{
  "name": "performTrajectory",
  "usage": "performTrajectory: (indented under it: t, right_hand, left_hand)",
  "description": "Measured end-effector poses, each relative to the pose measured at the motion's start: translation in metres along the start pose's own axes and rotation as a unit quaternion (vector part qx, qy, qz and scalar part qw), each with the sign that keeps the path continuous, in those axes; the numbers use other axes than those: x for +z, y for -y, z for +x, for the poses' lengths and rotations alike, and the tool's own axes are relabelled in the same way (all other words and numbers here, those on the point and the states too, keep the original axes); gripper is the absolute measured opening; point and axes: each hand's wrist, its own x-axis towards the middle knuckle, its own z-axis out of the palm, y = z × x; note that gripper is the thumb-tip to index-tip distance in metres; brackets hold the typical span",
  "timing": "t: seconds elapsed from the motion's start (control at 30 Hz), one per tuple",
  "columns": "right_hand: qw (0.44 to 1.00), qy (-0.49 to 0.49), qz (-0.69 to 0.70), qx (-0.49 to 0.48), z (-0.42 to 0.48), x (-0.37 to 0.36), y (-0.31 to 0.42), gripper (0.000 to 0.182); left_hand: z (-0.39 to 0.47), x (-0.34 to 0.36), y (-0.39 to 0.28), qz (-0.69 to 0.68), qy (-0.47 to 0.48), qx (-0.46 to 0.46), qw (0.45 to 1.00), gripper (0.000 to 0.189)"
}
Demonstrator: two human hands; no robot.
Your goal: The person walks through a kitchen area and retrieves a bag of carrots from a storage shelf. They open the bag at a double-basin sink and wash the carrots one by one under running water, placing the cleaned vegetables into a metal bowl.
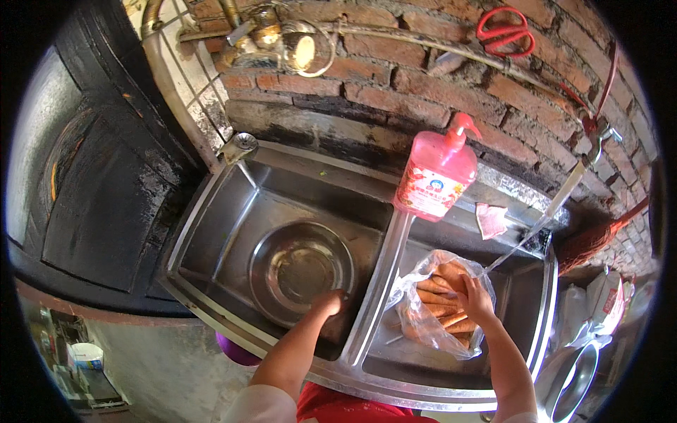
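Note:
A round metal basin (302, 272) lies in the left bowl of a stainless steel sink. My left hand (329, 302) is at the basin's lower right rim; its fingers are mostly hidden, so its grip cannot be told. In the right bowl, a clear plastic bag (418, 330) holds several long orange-brown carrots (440, 301). My right hand (474, 297) rests with its fingers in the bag's opening, against the carrots; whether it grips one cannot be told. A tap (597, 145) on the wall sends a stream of water (550, 211) down beside the bag and my right hand.
A pink pump bottle (436, 177) stands on the sink's divider at the back. A pink-white scrap (491, 220) lies on the back ledge. Red-handled scissors (506, 33) hang on the brick wall behind. Bags and a metal pot (571, 380) are to the right of the sink.

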Motion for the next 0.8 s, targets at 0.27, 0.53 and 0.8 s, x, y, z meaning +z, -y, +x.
performTrajectory:
  t: [0.27,0.53,0.8]
  right_hand:
    - [0.724,0.095,0.662,0.168,0.041,0.024,0.140,0.037]
    - [0.911,0.158,0.239,-0.297,0.126,0.102,0.317,0.034]
    - [0.942,0.103,0.033,-0.317,0.307,0.191,0.485,0.045]
  left_hand:
    - [-0.045,-0.089,-0.069,-0.655,-0.030,0.092,0.749,0.044]
    - [-0.101,-0.109,0.024,-0.890,-0.130,-0.015,0.437,0.037]
    - [-0.159,-0.106,0.070,-0.900,-0.185,-0.096,0.383,0.041]
